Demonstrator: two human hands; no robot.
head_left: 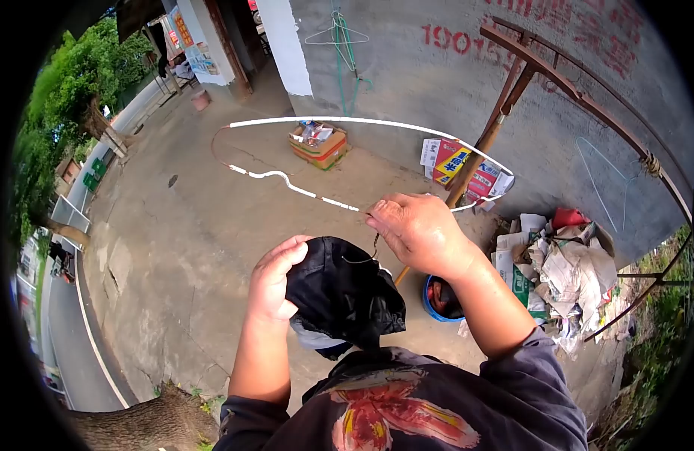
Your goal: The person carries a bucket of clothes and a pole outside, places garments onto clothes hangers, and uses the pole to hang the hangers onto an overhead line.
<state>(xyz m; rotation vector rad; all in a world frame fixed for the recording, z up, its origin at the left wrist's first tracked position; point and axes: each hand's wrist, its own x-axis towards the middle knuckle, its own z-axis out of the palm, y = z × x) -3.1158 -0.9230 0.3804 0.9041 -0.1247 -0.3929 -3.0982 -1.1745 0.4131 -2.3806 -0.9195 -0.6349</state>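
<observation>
My left hand (275,282) is closed on the left edge of a black cloth item (343,289), which hangs in front of my chest with a pale part showing below it. My right hand (411,229), up and to the right of the cloth, pinches a long bent wire hanger (317,122) partly wrapped in white. The wire forms a wide loop stretching away from me. Its thin dark hook (359,261) hangs below my right fingers, against the top of the black cloth.
Ahead stand a cardboard box (318,150) and a grey wall (407,83) with hangers. A rusty metal frame (527,56) rises at the right, near piled paper (568,263). A blue bucket (439,304) is below my right forearm. A tree trunk (144,421) is lower left.
</observation>
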